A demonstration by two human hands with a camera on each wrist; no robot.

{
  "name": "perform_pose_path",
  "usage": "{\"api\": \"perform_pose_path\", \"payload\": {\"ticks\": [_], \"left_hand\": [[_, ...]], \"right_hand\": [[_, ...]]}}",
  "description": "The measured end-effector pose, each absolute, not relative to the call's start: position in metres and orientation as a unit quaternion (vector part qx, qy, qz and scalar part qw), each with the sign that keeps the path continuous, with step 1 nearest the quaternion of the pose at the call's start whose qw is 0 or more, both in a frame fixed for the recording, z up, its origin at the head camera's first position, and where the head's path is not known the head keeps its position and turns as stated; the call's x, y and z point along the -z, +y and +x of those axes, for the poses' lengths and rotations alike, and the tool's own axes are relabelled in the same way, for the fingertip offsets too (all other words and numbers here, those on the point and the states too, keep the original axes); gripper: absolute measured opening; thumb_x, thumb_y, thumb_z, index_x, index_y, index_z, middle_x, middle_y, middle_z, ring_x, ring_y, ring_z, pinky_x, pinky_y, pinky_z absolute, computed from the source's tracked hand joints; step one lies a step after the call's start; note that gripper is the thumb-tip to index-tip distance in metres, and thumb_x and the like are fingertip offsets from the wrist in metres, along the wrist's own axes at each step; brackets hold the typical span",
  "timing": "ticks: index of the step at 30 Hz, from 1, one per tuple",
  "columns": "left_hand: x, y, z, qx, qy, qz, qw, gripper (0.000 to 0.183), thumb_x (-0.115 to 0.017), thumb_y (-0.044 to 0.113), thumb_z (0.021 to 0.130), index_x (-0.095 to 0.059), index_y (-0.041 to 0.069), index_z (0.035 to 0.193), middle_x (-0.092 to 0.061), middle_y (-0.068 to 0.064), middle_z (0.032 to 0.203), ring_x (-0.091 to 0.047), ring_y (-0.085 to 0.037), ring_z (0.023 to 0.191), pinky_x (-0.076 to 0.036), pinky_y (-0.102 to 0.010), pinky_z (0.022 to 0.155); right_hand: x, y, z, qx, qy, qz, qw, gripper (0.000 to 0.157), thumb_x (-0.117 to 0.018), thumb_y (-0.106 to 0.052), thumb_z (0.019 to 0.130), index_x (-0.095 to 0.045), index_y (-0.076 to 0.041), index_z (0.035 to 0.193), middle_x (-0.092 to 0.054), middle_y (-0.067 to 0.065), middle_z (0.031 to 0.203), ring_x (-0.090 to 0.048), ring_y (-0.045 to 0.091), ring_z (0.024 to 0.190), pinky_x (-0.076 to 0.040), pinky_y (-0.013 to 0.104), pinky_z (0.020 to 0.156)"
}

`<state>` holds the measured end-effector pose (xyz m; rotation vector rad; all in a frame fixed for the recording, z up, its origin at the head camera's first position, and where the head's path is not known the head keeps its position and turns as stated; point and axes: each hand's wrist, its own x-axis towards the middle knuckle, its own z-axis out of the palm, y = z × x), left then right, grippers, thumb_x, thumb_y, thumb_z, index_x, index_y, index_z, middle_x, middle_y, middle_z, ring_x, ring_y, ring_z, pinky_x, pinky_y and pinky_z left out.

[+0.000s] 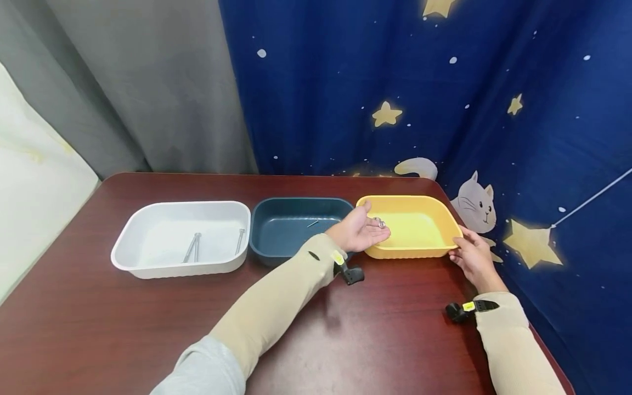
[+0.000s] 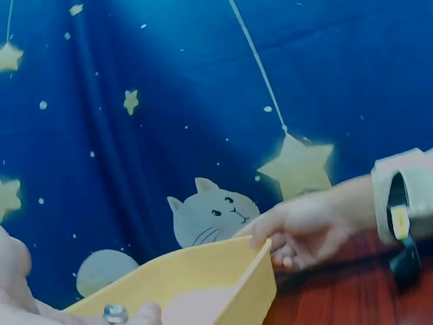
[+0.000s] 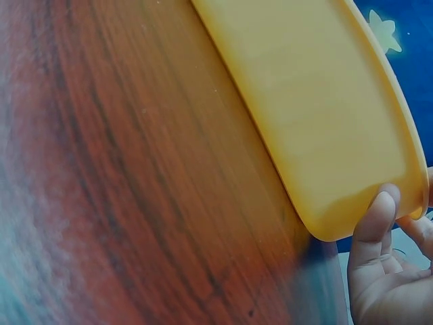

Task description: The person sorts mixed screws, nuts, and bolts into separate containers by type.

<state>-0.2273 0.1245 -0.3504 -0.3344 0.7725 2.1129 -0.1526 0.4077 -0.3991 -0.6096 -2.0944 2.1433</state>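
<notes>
My left hand (image 1: 359, 229) is palm up over the left end of the yellow bin (image 1: 412, 254), fingers extended. Small shiny metal nuts (image 1: 379, 222) lie on its fingers; in the left wrist view one nut (image 2: 116, 313) shows at the bottom edge. At the bin's right end, my right hand (image 1: 473, 258) pinches the rim, thumb on the near side. The right wrist view shows that thumb (image 3: 373, 227) against the outer wall of the yellow bin (image 3: 304, 115).
A dark blue bin (image 1: 276, 256) with one small thin screw (image 1: 312, 224) stands left of the yellow one. Further left is a white bin (image 1: 182, 270) holding several long bolts (image 1: 196, 247). All stand on a reddish-brown table (image 1: 385, 329), with curtains (image 1: 321, 82) behind.
</notes>
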Motion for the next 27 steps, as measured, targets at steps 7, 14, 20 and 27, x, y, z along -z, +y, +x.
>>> {"api": "perform_pose_path", "payload": {"ticks": [7,14,20,27], "left_hand": [[0.360,0.137,-0.232,-0.858,0.238,-0.196,0.412,0.086,-0.035,0.053,0.101,0.000,-0.007,0.151,-0.001,-0.026,0.158,-0.008,-0.042,0.144,-0.015,-0.045,0.116],[0.361,0.138,-0.230,-0.865,0.220,-0.230,0.388,0.088,-0.036,0.056,0.099,0.006,0.001,0.153,0.005,-0.024,0.158,-0.007,-0.040,0.145,-0.016,-0.047,0.115],[0.360,0.132,-0.229,-0.860,0.241,-0.210,0.398,0.092,-0.036,0.055,0.100,0.004,-0.011,0.149,-0.002,-0.030,0.156,-0.010,-0.041,0.144,-0.016,-0.044,0.116],[0.349,0.109,-0.221,-0.820,0.416,-0.082,0.384,0.074,-0.031,0.047,0.104,-0.025,-0.014,0.145,-0.030,-0.033,0.147,-0.032,-0.041,0.137,-0.030,-0.045,0.111]], "right_hand": [[0.403,0.402,-0.156,-0.696,-0.691,-0.191,0.040,0.060,-0.049,-0.013,0.101,-0.021,-0.008,0.154,-0.044,0.007,0.114,-0.053,0.008,0.062,-0.050,0.019,0.056],[0.404,0.396,-0.158,-0.690,-0.697,-0.192,0.035,0.060,-0.050,-0.014,0.101,-0.022,-0.008,0.154,-0.045,0.009,0.115,-0.053,0.008,0.062,-0.050,0.019,0.056],[0.402,0.394,-0.159,-0.687,-0.701,-0.189,0.033,0.061,-0.049,-0.014,0.101,-0.021,-0.008,0.154,-0.044,0.006,0.113,-0.054,0.008,0.062,-0.051,0.019,0.057],[0.400,0.394,-0.160,-0.677,-0.710,-0.191,0.033,0.062,-0.052,-0.019,0.101,-0.022,-0.008,0.154,-0.048,0.004,0.109,-0.056,0.008,0.063,-0.052,0.020,0.058]]}}
